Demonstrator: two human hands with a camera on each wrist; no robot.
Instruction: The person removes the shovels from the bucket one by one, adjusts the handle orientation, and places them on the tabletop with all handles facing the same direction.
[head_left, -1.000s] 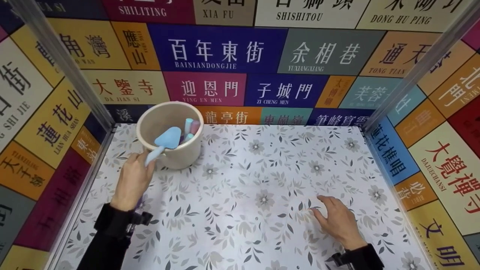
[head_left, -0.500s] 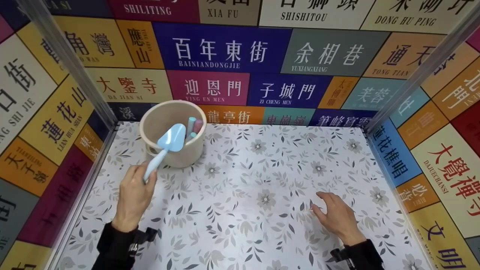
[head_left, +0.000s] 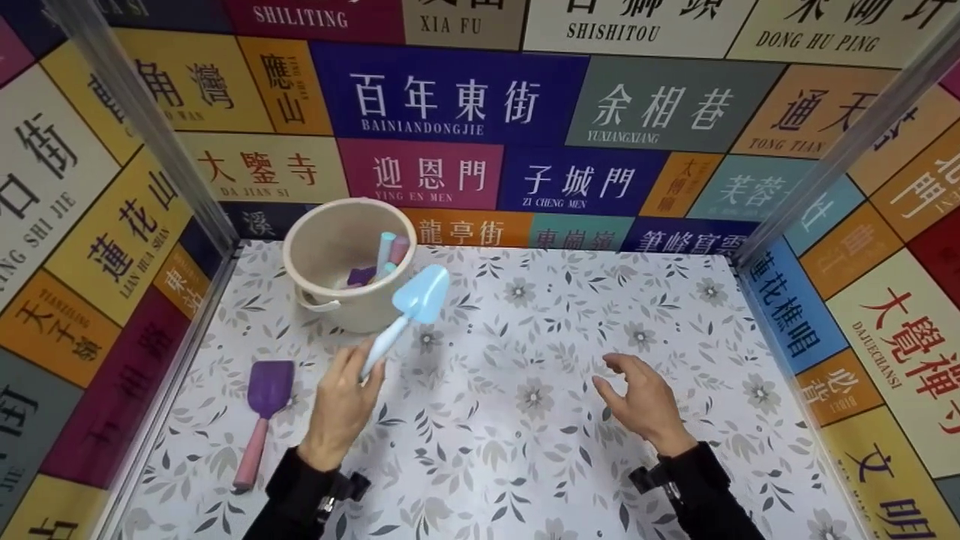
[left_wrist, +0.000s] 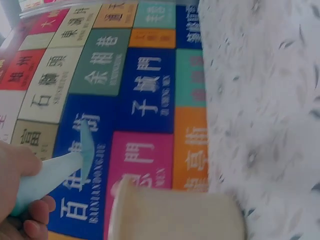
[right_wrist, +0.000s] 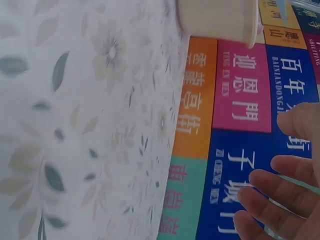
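My left hand (head_left: 345, 405) grips the pale handle of a light blue toy trowel (head_left: 424, 294), its blade pointing up and to the right. In the left wrist view the fingers curl round the trowel handle (left_wrist: 52, 175). The cream bucket (head_left: 360, 300) stands just beyond, with several coloured toy pieces inside, among them a light blue handle (head_left: 386, 251) and a purple part (head_left: 361, 276). My right hand (head_left: 643, 401) hovers at the right, holding nothing, fingers loosely bent; the right wrist view shows its fingers (right_wrist: 280, 200) spread apart.
A purple toy shovel (head_left: 270, 388) with a pink handle lies on the floral surface (head_left: 487, 420) to the left of my left hand. Colourful panels with lettering (head_left: 442, 94) wall the back and both sides. The bucket's carrying handle (head_left: 319, 304) hangs down at its front left.
My left hand has lifted the light blue trowel from over the bucket and moved it right and nearer. The purple shovel has come into sight. My right hand has shifted slightly left and up.
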